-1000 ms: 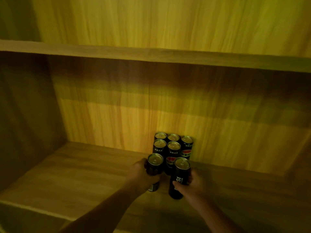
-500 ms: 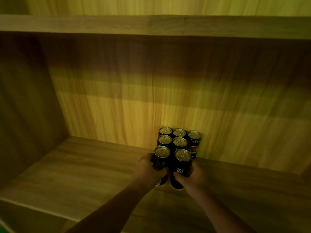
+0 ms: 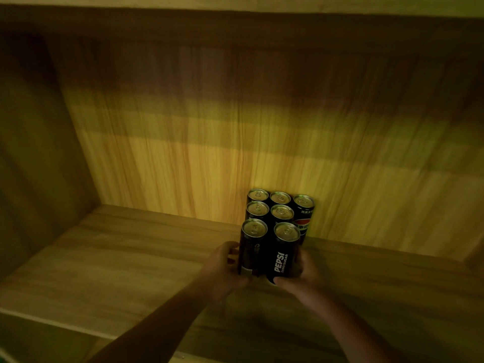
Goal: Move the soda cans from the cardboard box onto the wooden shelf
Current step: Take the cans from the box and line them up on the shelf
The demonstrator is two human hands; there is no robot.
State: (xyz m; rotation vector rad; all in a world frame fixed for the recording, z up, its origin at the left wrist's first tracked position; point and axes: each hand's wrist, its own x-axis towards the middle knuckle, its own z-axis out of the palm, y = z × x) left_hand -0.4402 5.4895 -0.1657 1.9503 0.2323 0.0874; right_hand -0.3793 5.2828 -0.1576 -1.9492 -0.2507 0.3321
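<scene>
— Both cans have slid back since a second ago; they now stand hard against the block already on the wooden shelf (image 3: 110,260).

— Which block?

— Five upright soda cans (image 3: 280,205) against the back panel (image 3: 183,158), three in the rear row, two in front of them. The new pair makes a third row.

— And the hands?

— Left hand (image 3: 222,271) is wrapped round the left can (image 3: 252,247), right hand (image 3: 301,271) round the Pepsi can (image 3: 284,254). Each is closed on its own can, low on the body.

— Standing straight?

— Yes, long axes vertical, tops up. The cans lie directly ahead of the hands, so I'd guess letting go means opening the fingers and drawing straight back toward the shelf's front edge.

— The cardboard box?

— Out of sight from here.
</scene>
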